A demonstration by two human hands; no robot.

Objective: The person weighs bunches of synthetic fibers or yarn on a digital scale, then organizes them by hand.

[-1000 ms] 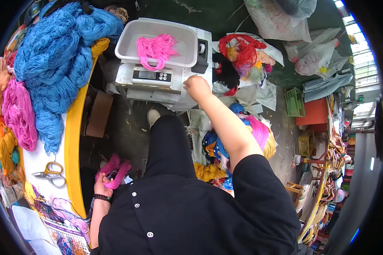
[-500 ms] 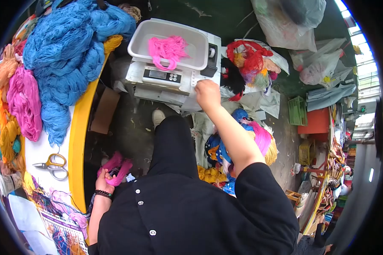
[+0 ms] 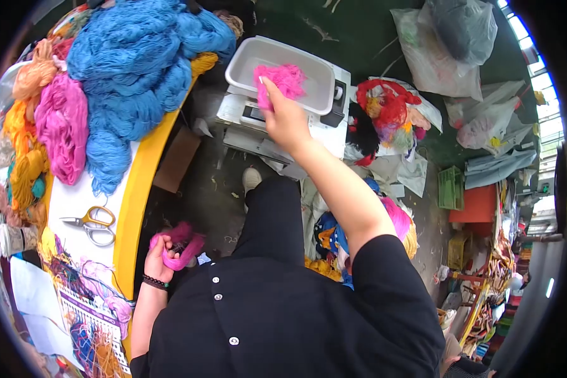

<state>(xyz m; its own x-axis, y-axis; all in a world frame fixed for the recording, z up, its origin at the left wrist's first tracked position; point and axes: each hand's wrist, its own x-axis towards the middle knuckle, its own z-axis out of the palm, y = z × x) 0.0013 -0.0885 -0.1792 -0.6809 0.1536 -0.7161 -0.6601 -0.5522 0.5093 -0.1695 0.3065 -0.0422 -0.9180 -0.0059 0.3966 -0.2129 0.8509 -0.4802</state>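
Observation:
A white weighing scale [image 3: 246, 123] with a grey tray [image 3: 252, 60] stands on the floor ahead of me. Pink yarn [image 3: 288, 78] lies in the tray. My right hand [image 3: 283, 120] reaches over the scale's display and pinches a strand of that pink yarn at the tray's near rim. My left hand [image 3: 159, 261] stays low by my knee, closed around a small bundle of magenta yarn [image 3: 181, 242].
A yellow-edged table [image 3: 135, 195] at my left carries blue yarn [image 3: 132, 69], pink yarn skeins [image 3: 63, 126], orange skeins and scissors [image 3: 91, 225]. Mixed yarn [image 3: 387, 107] and plastic bags [image 3: 447, 44] lie right of the scale. A green crate [image 3: 450, 187] sits further right.
My right hand has moved from the scale's right side, by the keypad, up and left to the tray and has taken hold of the pink yarn. The left hand barely moved.

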